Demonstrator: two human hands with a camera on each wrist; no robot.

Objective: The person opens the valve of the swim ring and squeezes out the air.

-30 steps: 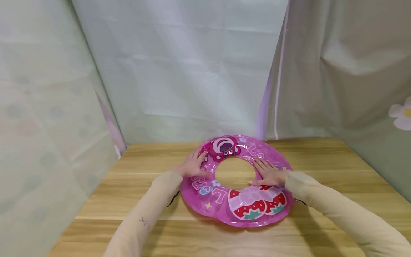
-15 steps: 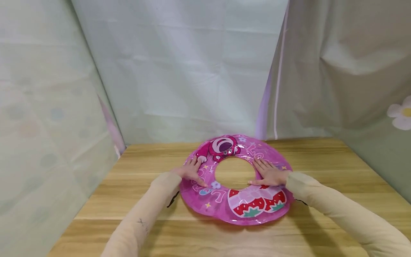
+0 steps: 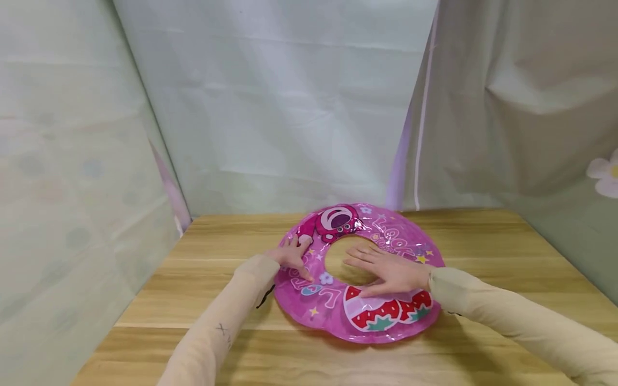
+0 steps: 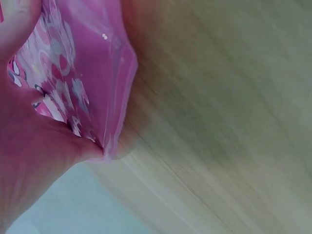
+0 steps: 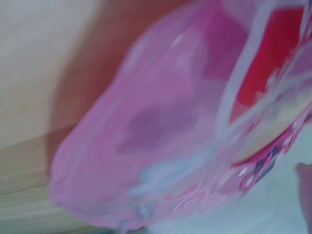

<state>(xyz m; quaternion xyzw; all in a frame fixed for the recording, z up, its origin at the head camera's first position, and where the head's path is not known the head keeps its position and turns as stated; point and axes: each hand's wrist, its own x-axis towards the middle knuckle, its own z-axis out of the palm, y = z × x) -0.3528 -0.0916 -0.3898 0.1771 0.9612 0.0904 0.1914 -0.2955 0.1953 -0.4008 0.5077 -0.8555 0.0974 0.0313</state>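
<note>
A pink inflatable swim ring (image 3: pixel 314 316) lies flat on the table, printed with a bear, strawberries, flowers and letters. On its left side rests my left hand (image 3: pixel 292 254), fingers spread over the vinyl. The left wrist view shows the same hand (image 4: pixel 34 146) against the ring's seamed outer edge (image 4: pixel 112 83). My right hand (image 3: pixel 398 272) is over the right side, its straight fingers reaching across the centre hole; whether it touches the vinyl I cannot tell. The right wrist view is blurred: the ring (image 5: pixel 161 126) fills it, with a sliver of hand (image 5: pixel 306 190) at the right edge.
The wooden table (image 3: pixel 193 300) bears the ring near its back edge. Pale curtains hang behind it (image 3: pixel 299 107), on the left (image 3: pixel 72 161) and on the right (image 3: pixel 512 134). A dark cord (image 3: pixel 265 296) shows by the left wrist.
My right hand has come off the ring's right side and moved left over the hole. My left hand shifted slightly on the left side, staying there. The ring has hardly moved.
</note>
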